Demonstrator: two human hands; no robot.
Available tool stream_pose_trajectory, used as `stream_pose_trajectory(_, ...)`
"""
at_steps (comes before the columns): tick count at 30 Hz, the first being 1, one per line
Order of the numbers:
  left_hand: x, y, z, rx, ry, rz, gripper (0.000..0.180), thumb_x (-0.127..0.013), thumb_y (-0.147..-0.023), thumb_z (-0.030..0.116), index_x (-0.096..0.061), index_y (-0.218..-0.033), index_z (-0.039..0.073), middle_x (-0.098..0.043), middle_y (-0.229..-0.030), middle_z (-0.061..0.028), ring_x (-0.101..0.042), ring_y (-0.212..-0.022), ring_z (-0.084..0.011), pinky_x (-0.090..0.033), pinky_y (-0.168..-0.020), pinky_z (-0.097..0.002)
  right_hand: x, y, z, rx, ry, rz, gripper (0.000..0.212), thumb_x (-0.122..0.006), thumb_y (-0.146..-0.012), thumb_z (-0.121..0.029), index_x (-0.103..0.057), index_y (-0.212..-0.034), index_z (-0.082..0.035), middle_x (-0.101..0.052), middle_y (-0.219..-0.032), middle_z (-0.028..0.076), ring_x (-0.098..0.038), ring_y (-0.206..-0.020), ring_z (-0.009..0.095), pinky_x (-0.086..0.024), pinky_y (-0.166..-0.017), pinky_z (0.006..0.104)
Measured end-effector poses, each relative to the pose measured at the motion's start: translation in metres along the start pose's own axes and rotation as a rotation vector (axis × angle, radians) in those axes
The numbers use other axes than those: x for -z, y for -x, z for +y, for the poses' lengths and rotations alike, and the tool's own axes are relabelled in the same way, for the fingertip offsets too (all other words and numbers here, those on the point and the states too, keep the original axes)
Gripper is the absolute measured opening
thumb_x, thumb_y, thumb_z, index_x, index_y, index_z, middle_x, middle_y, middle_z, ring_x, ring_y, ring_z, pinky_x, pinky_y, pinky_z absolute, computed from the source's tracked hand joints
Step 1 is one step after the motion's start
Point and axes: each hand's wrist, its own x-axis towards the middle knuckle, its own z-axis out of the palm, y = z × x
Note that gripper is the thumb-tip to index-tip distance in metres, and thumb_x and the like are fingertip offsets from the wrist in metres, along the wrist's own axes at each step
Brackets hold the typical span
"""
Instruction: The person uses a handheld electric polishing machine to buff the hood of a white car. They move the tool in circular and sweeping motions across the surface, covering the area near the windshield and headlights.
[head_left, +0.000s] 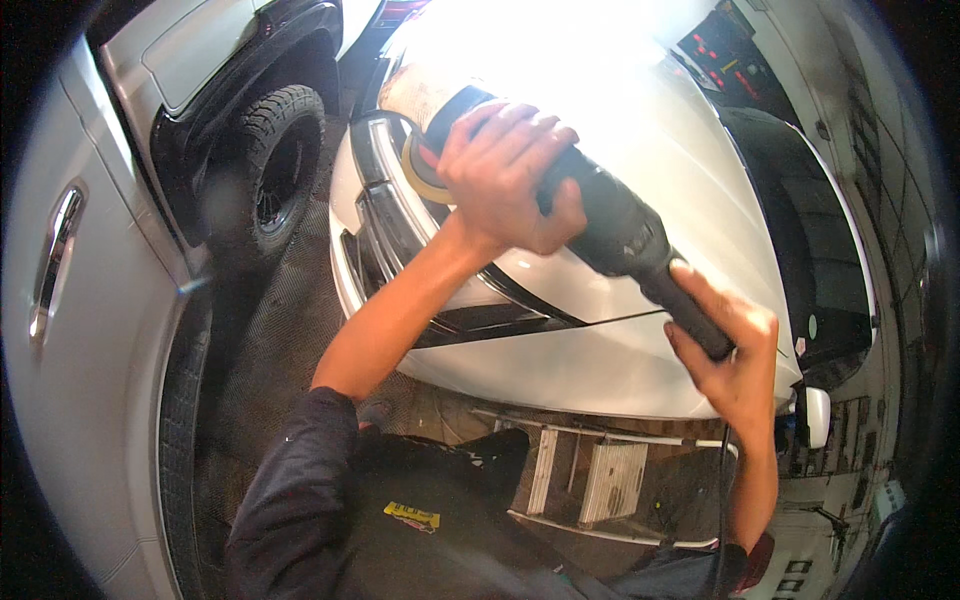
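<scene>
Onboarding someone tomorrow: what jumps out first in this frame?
A black polisher held in both hands at centre: the left hand presses on its head, the right hand grips the rear handle. Its yellow pad sits on the glaring white car hood. Upper left, a second vehicle's black tyre.

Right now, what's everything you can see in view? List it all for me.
polisher: one, black body with a yellowish pad, on the white hood, held at both ends
white vehicle: one, white hood with a chrome grille, centre and right
side mirror: one, white, lower right beside the vehicle
second vehicle: one, white with black fender trim and a black tyre, upper left
panel with chrome handle: one, white, far left
step stool: one, pale metal steps, below the hood
power cord: one, black, hanging by the right forearm
left hand: fingers over the polisher's head
right hand: fingers around the rear handle
</scene>
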Motion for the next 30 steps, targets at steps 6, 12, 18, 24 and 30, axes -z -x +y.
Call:
stream_pose_trajectory(6,0.013,0.005,0.078,0.008,0.122,-0.108,0.044,-0.067,-0.073,0.040,-0.079,-0.098,0.006,-0.078,-0.101,-0.0117,-0.077,-0.098,-0.0304,-0.053,-0.102,-0.0467,0.006,0.093,0.009,-0.001,0.086,0.107,0.065,-0.088,-0.073,0.002,-0.078,-0.135,-0.016,-0.068,-0.078,0.014,-0.065,-0.063,0.030,-0.050,-0.059,0.0405)
stream_pose_trajectory(12,0.030,0.022,0.123,0.051,0.239,-0.161,0.050,-0.059,-0.080,0.046,-0.080,-0.104,0.007,-0.079,-0.104,-0.0102,-0.077,-0.103,-0.0279,-0.051,-0.105,-0.0437,-0.009,0.166,-0.004,-0.068,0.072,0.179,0.074,-0.088,-0.071,0.004,-0.074,-0.138,-0.026,-0.072,-0.089,0.015,-0.069,-0.065,0.030,-0.053,-0.058,0.0385)
stream_pose_trajectory(18,0.020,0.015,0.101,0.046,0.241,-0.045,0.049,-0.059,-0.081,0.045,-0.075,-0.099,0.002,-0.075,-0.101,-0.0121,-0.075,-0.098,-0.0305,-0.054,-0.101,-0.0458,-0.004,0.139,-0.009,0.004,0.172,0.163,0.079,-0.088,-0.073,0.005,-0.070,-0.145,-0.022,-0.071,-0.090,0.015,-0.070,-0.066,0.031,-0.053,-0.059,0.0370)
stream_pose_trajectory(24,0.016,0.012,0.043,0.057,0.176,0.028,0.048,-0.060,-0.078,0.046,-0.076,-0.098,0.006,-0.075,-0.103,-0.0111,-0.074,-0.100,-0.0299,-0.051,-0.103,-0.0472,-0.012,0.074,-0.017,0.048,0.209,0.143,0.073,-0.088,-0.075,0.003,-0.073,-0.143,-0.020,-0.072,-0.090,0.016,-0.072,-0.069,0.031,-0.057,-0.061,0.0401)
stream_pose_trajectory(30,0.005,0.010,-0.028,0.010,0.107,0.135,0.043,-0.060,-0.075,0.039,-0.078,-0.098,0.007,-0.077,-0.099,-0.0110,-0.075,-0.098,-0.0318,-0.054,-0.099,-0.0496,-0.034,0.005,-0.030,0.081,0.230,0.118,0.074,-0.087,-0.077,0.004,-0.073,-0.146,-0.019,-0.069,-0.084,0.014,-0.068,-0.066,0.028,-0.055,-0.061,0.0406)
